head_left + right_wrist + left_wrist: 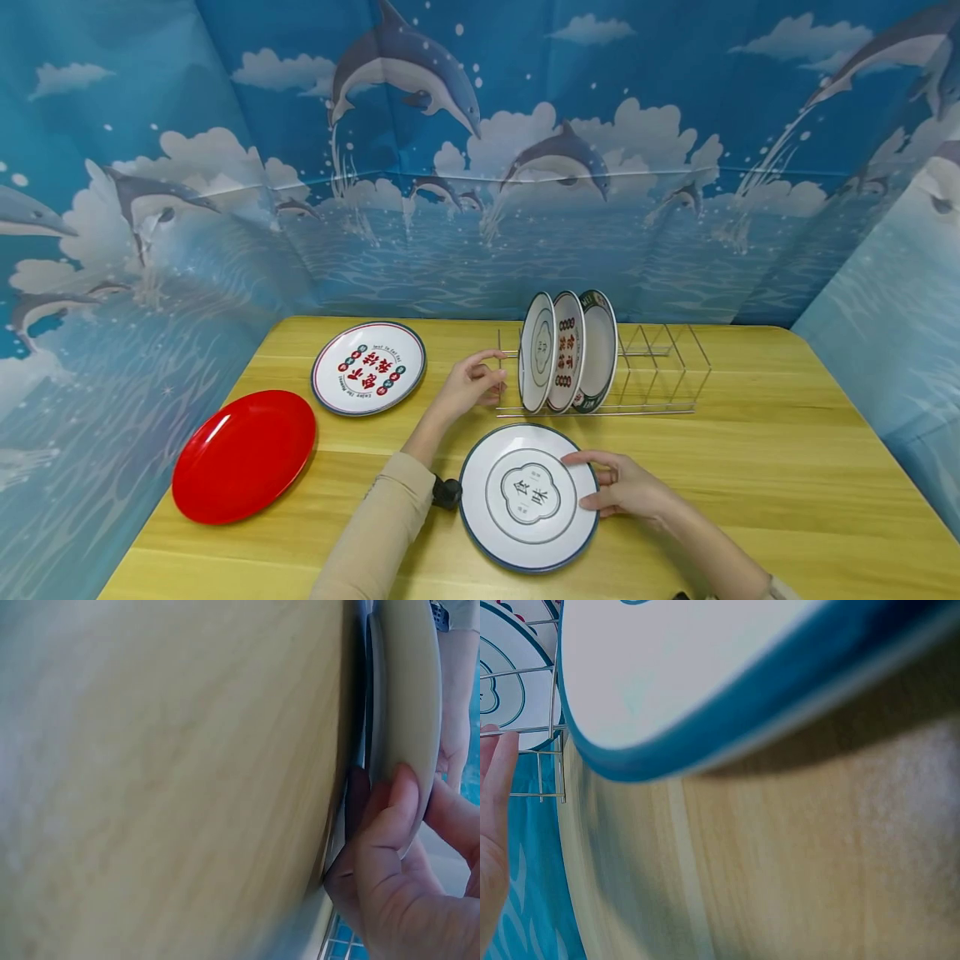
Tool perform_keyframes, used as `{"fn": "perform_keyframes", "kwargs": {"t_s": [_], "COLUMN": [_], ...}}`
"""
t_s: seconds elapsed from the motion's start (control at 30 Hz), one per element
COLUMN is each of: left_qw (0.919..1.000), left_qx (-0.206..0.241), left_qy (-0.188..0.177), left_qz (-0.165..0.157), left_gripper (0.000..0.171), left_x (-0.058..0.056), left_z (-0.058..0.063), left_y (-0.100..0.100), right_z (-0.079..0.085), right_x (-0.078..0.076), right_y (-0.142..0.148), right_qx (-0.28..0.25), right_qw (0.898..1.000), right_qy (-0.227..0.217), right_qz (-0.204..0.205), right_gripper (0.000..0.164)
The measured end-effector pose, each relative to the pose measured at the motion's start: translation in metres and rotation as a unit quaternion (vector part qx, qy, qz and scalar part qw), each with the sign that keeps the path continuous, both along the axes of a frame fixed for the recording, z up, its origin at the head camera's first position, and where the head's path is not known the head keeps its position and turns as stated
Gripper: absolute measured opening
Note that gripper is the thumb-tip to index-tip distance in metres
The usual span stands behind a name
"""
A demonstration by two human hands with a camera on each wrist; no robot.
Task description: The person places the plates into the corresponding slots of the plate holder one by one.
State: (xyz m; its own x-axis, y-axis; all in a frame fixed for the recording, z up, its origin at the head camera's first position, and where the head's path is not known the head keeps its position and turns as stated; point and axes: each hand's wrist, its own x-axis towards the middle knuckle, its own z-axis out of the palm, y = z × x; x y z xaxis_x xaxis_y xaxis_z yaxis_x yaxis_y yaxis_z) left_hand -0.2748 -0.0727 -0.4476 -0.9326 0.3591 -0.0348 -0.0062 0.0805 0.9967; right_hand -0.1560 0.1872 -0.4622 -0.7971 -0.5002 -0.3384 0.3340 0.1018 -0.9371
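Observation:
My right hand [626,485] pinches the right edge of a white plate [517,533] with a blue rim and a flower-shaped emblem. In the right wrist view, fingers wrap round the edge of this plate [410,697], close over the table. My left hand [468,387] grips the left end of a wire dish rack [652,410]; the left wrist view has its fingertips at the wire. Three plates stand upright in the rack: an emblem plate [536,383], a plate with red characters [561,396] and one with a green patterned rim [597,358].
A white plate with red characters [360,400] lies at the back left of the wooden table [787,500]. In front of it lies a red oval plate [243,458]. A dolphin-print curtain [465,250] hangs behind the table and at both sides.

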Motion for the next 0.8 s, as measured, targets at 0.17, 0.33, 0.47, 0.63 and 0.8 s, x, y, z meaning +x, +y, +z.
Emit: {"fn": "perform_keyframes", "kwargs": {"t_s": [0.17,0.33,0.47,0.63,0.8], "left_qw": [0.9999,0.9999,0.9999,1.0,0.9999], "left_qx": [-0.008,-0.01,-0.006,0.004,0.002], "left_qy": [0.007,0.009,0.002,-0.004,-0.006], "left_qz": [0.01,0.009,0.008,0.001,-0.008], "left_gripper": [0.041,0.042,0.042,0.037,0.039], "left_x": [-0.003,-0.004,-0.004,0.0,0.008], "left_z": [-0.006,-0.007,-0.006,0.003,0.016], "left_y": [0.001,0.0,0.0,0.0,-0.001], "right_z": [-0.004,-0.006,-0.006,-0.005,-0.004], "right_x": [-0.001,-0.003,-0.002,0.001,0.001], "right_y": [0.006,0.013,0.019,0.028,0.038], "right_qx": [-0.065,-0.117,-0.145,-0.192,-0.246], "right_qw": [0.997,0.991,0.986,0.976,0.961], "right_qy": [-0.023,-0.039,-0.041,-0.036,-0.059], "right_qz": [0.029,0.053,0.073,0.093,0.111], "right_gripper": [0.063,0.058,0.054,0.056,0.06]}}
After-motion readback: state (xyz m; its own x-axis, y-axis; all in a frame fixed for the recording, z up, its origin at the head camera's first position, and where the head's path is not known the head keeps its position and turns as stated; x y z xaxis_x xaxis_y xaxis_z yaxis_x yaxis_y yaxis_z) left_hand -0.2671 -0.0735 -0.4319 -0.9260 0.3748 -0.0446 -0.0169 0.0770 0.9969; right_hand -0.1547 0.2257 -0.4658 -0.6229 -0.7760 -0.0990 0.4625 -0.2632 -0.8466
